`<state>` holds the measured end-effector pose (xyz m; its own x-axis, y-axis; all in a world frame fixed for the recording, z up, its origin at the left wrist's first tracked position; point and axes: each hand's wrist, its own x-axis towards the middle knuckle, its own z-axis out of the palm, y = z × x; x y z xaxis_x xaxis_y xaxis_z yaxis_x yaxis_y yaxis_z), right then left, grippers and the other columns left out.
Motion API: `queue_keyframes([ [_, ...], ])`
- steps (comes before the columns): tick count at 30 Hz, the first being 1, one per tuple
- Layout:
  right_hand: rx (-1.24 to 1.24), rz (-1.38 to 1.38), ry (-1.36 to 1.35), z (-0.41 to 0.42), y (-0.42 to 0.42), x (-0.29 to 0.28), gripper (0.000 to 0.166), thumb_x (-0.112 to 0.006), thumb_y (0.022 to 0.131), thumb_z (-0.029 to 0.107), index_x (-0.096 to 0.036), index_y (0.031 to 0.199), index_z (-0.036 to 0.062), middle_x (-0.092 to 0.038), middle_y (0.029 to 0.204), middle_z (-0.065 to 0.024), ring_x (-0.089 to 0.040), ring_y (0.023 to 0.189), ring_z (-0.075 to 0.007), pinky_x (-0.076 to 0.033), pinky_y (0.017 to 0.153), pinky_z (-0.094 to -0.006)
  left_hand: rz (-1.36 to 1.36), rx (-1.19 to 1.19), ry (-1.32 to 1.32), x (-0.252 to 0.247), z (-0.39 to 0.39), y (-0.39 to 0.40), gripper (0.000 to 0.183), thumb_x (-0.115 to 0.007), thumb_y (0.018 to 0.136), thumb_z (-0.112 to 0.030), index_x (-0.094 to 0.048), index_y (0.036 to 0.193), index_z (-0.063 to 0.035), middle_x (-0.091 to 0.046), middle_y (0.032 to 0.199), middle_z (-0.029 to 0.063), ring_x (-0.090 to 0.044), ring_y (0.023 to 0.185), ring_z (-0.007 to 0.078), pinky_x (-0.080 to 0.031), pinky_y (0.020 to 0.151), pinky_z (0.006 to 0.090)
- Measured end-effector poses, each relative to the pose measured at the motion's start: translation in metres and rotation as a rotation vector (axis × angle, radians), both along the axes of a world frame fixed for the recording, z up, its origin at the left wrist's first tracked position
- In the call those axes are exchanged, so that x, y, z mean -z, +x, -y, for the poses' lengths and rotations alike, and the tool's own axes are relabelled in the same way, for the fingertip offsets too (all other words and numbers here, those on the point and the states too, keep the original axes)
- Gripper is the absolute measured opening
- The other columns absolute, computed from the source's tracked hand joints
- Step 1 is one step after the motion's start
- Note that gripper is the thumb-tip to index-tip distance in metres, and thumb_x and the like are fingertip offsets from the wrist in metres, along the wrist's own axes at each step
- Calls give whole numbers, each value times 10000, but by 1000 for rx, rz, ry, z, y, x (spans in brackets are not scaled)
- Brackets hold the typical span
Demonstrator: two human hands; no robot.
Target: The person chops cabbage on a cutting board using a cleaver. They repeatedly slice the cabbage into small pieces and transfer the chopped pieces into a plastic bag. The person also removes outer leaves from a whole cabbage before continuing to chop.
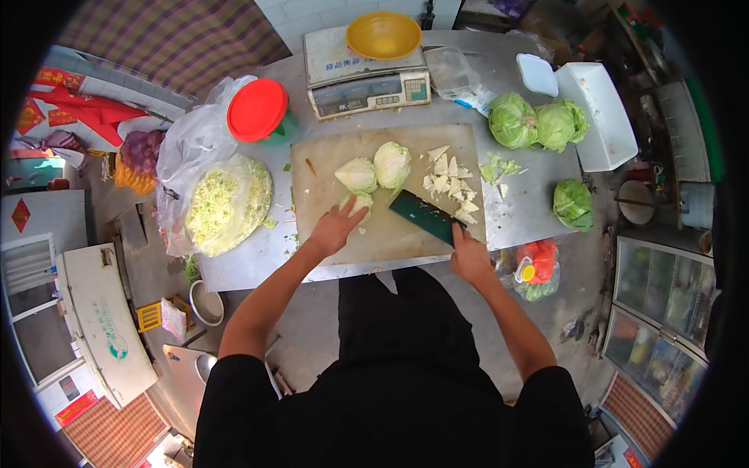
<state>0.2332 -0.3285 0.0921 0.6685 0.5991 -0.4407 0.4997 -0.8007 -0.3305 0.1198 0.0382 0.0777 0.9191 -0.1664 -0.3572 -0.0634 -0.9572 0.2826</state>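
Under the fingers of my left hand [335, 229] sits a pale cabbage piece [363, 205] on the cutting board [333, 245]. Two more cabbage pieces lie just beyond it, one at the left [356, 174] and one at the right [392, 165]. My right hand [471, 257] grips a dark-bladed cleaver [427, 216], whose blade lies slanted over the board's right half, apart from the cabbage. Past the blade, cut core chunks [450, 178] are heaped near the board's right edge. The cleaver's handle is mostly hidden in my fist.
A plastic bag of shredded cabbage [225, 205] stands left of the board, near a red-lidded tub [257, 111]. Behind are a weighing scale [368, 88] and a yellow bowl [384, 35]. Whole cabbages [512, 121] and a white foam box [597, 117] occupy the right side.
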Motion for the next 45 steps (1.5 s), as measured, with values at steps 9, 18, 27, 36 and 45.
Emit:
queue_keyframes([
  [9, -147, 11, 220, -62, -45, 24, 92, -597, 866, 40, -623, 919, -31, -709, 828, -256, -718, 782, -444, -584, 696, -524, 76, 179, 3, -18, 22, -18, 579, -647, 727, 46, -590, 1301, -6, -575, 1402, 137, -582, 1200, 356, -540, 947, 448],
  [18, -126, -116, 208, -77, -49, 8, 97, -573, 857, 8, -613, 927, -47, -703, 835, -262, -713, 811, -452, -574, 732, -539, 52, 160, -9, -5, 20, -9, 423, -638, 756, 7, -650, 1178, -5, -664, 1148, 119, -605, 1140, 309, -555, 895, 420],
  [27, -153, -125, 249, -92, -45, 12, 88, -629, 805, 7, -650, 877, -40, -712, 849, -249, -726, 826, -433, -583, 715, -517, 64, 170, -28, -5, 10, -11, 505, -649, 728, 15, -645, 1232, -5, -669, 1205, 129, -605, 1161, 318, -556, 916, 424],
  [36, -123, -162, 232, -110, -42, -23, 132, -577, 870, 41, -673, 901, -43, -713, 845, -250, -731, 830, -428, -585, 720, -517, 59, 127, -121, 6, 1, -21, 581, -650, 678, 27, -645, 1258, 13, -665, 1263, 189, -590, 1223, 365, -532, 1011, 432],
  [45, -138, -182, 232, -116, -42, -29, 95, -604, 834, 14, -663, 883, -43, -716, 857, -270, -725, 840, -443, -578, 719, -532, 75, 121, -136, 12, -6, -33, 612, -659, 682, 13, -622, 1292, 30, -639, 1309, 198, -574, 1257, 380, -512, 1048, 446],
])
